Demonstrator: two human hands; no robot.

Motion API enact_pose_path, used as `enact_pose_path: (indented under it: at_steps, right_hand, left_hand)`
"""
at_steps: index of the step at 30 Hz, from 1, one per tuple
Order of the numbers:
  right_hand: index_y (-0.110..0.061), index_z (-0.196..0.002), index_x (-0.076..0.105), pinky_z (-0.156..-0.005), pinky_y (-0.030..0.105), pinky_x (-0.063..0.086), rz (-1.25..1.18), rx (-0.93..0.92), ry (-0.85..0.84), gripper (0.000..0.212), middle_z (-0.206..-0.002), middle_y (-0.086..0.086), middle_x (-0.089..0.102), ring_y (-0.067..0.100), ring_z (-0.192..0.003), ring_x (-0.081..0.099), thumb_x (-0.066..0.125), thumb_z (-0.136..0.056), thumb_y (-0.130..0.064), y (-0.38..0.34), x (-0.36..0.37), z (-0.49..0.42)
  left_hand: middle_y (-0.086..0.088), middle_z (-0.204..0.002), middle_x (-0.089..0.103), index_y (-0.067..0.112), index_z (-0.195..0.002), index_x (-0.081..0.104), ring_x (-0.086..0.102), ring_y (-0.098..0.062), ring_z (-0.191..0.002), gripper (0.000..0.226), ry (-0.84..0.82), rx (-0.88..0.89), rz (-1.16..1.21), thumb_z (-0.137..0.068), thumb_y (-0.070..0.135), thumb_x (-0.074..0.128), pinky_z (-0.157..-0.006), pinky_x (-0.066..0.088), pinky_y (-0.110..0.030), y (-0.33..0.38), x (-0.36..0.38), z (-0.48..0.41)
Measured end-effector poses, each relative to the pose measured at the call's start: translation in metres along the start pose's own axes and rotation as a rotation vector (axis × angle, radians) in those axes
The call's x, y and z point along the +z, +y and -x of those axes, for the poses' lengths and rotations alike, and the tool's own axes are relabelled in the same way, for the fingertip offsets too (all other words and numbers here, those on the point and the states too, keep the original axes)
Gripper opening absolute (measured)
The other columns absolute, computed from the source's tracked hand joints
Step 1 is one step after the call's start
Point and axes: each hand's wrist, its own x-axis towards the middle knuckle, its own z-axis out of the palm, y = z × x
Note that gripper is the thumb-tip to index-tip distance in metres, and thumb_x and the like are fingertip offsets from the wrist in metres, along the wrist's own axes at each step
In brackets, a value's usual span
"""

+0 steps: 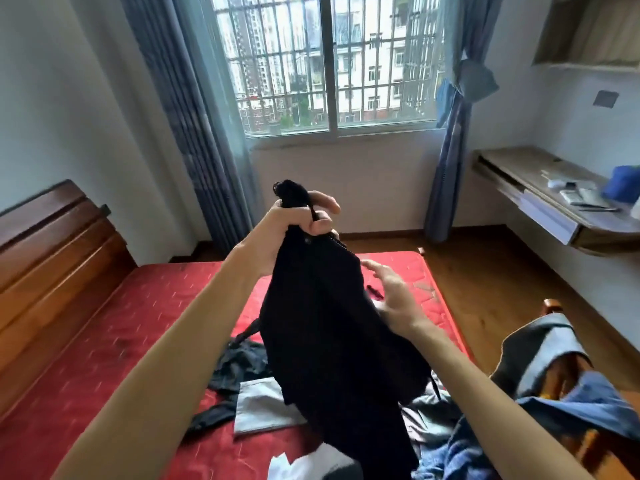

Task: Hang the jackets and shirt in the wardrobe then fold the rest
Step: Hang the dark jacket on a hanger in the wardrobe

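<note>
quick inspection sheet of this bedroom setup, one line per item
surface: red bed, bare mattress, wooden headboard on the left
job's things: black garment with a zip, held up over the bed; grey cloth and dark clothes lie beneath it; blue clothes heaped at near right
clutter: white item at the near edge; small things on the desk
hands: left hand grips the black garment's top; right hand open beside it
cables: nothing seen
surroundings: barred window, blue curtains, wood floor
</note>
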Motion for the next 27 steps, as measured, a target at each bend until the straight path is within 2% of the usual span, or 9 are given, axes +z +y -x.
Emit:
enact_pose_path:
  at_steps: [2, 4, 6, 11, 13, 15, 18, 21, 27]
  right_hand:
    - [-0.018, -0.146, 0.044, -0.113, 0.032, 0.037, -0.069, -0.024, -0.242, 0.063, -0.143, -0.004, 0.048, 0.012, -0.133, 0.041, 0.072, -0.089, -0.024, -0.030, 0.013, -0.010]
    - [-0.021, -0.113, 0.057, -0.086, 0.017, 0.044, -0.145, 0.081, -0.527, 0.021, -0.108, -0.009, 0.056, 0.008, -0.103, 0.049, 0.058, -0.097, -0.007, -0.056, 0.027, -0.006]
    - [-0.022, -0.078, 0.050, -0.064, 0.012, 0.037, -0.140, 0.081, -0.653, 0.032, -0.079, -0.010, 0.049, 0.001, -0.075, 0.042, 0.050, -0.098, 0.003, -0.067, 0.044, -0.001]
    - [-0.028, -0.038, 0.055, -0.051, 0.009, 0.035, -0.277, 0.043, -0.821, 0.035, -0.041, -0.028, 0.050, -0.010, -0.043, 0.047, 0.045, -0.069, -0.015, -0.094, 0.063, 0.023]
    - [-0.047, -0.044, 0.064, -0.051, 0.007, 0.037, -0.391, 0.006, -0.900, 0.051, -0.045, -0.030, 0.052, -0.011, -0.045, 0.049, 0.045, -0.070, -0.008, -0.097, 0.076, 0.027]
    - [-0.042, -0.053, 0.069, -0.053, 0.006, 0.039, -0.419, -0.015, -0.954, 0.050, -0.053, -0.029, 0.058, -0.012, -0.050, 0.053, 0.049, -0.074, -0.001, -0.102, 0.092, 0.027]
    - [-0.027, -0.082, 0.062, -0.065, 0.015, 0.052, -0.334, -0.061, -0.727, 0.027, -0.081, -0.014, 0.066, -0.006, -0.067, 0.060, 0.055, -0.092, -0.003, -0.092, 0.113, 0.019]
    - [-0.011, -0.095, 0.063, -0.079, 0.051, 0.051, -0.272, -0.075, -0.306, 0.013, -0.089, 0.001, 0.068, 0.007, -0.079, 0.058, 0.062, -0.088, -0.023, -0.066, 0.124, -0.005]
    - [-0.018, -0.087, 0.067, -0.064, 0.031, 0.049, -0.178, -0.113, 0.214, 0.008, -0.073, -0.008, 0.070, 0.011, -0.068, 0.065, 0.067, -0.093, -0.023, -0.086, 0.077, -0.037]
  left_hand:
    - [-0.002, -0.055, 0.050, 0.007, -0.080, 0.072, 0.053, -0.025, -0.060, 0.034, -0.049, 0.019, -0.020, -0.058, -0.004, 0.049, -0.069, 0.050, -0.032, 0.009, -0.001, 0.008]
    - [-0.003, -0.056, 0.052, 0.006, -0.081, 0.071, 0.054, -0.026, -0.061, 0.030, -0.046, 0.030, -0.055, -0.056, 0.000, 0.055, -0.071, 0.050, -0.034, 0.012, -0.006, 0.014]
    - [-0.005, -0.056, 0.054, 0.006, -0.079, 0.070, 0.054, -0.027, -0.061, 0.029, 0.007, 0.033, -0.101, -0.053, 0.001, 0.057, -0.071, 0.049, -0.035, 0.011, -0.015, 0.021]
    - [-0.009, -0.056, 0.054, 0.003, -0.077, 0.066, 0.053, -0.030, -0.068, 0.028, 0.112, 0.064, -0.122, -0.050, 0.001, 0.057, -0.074, 0.046, -0.037, 0.010, -0.036, 0.043]
    - [-0.009, -0.053, 0.053, 0.002, -0.074, 0.067, 0.057, -0.029, -0.061, 0.027, 0.102, 0.082, -0.034, -0.050, -0.001, 0.055, -0.080, 0.052, -0.044, 0.011, -0.038, 0.049]
    - [-0.007, -0.051, 0.051, 0.003, -0.072, 0.068, 0.059, -0.026, -0.057, 0.028, 0.096, 0.106, 0.034, -0.049, -0.002, 0.053, -0.081, 0.058, -0.051, 0.014, -0.039, 0.054]
    - [-0.007, -0.052, 0.050, 0.005, -0.073, 0.069, 0.059, -0.027, -0.060, 0.028, 0.134, 0.131, -0.020, -0.049, 0.001, 0.054, -0.077, 0.059, -0.046, 0.027, -0.047, 0.067]
    - [-0.006, -0.058, 0.051, 0.006, -0.078, 0.068, 0.058, -0.029, -0.067, 0.029, 0.222, 0.172, -0.122, -0.054, -0.001, 0.053, -0.080, 0.057, -0.041, 0.045, -0.064, 0.088]
    - [-0.012, -0.099, 0.072, 0.006, -0.097, 0.071, 0.061, -0.018, -0.079, 0.039, 0.561, 0.170, -0.400, -0.061, 0.001, 0.055, -0.074, 0.049, -0.029, 0.054, -0.107, 0.125]
